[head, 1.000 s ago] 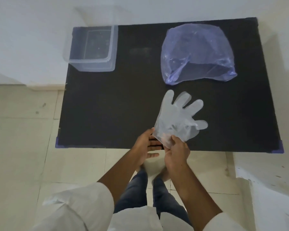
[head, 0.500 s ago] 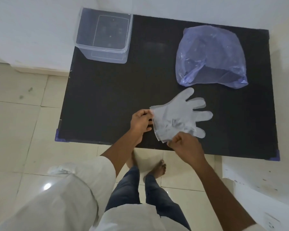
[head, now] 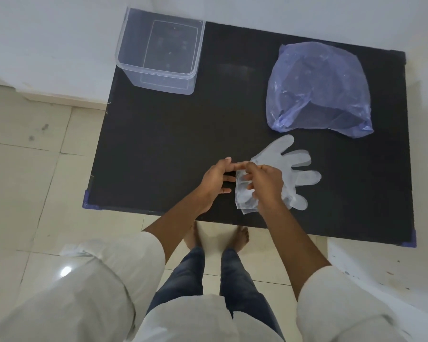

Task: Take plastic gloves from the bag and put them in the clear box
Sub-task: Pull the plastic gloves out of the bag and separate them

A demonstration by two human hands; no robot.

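- The plastic gloves (head: 286,169) lie flat on the near part of the black surface (head: 158,144), fingers spread to the right, cuff end under the two hands.
- The right hand (head: 265,183) rests on top of the cuff with its fingers curled into the film; the left hand (head: 215,181) is at the cuff's edge, fingertips nearly meeting the right's. Whether either has truly pinched the plastic I cannot tell.
- Risk: the film looks thin and layered, so a pick may lift only one sheet and leave the rest behind, or pull several apart.
- Risk: light plastic can cling to skin or to the surface, and may not let go cleanly over the box.
- Risk: the clear box (head: 158,58) sits at the far left corner, well apart from the gloves; a loose hold on the carry could let them flutter down short of it.
- The blue bag (head: 319,87) lies at the far right, slack, just beyond the glove fingers; a trailing glove could snag it.
- No brand, label or writing is readable on the gloves, bag or box.
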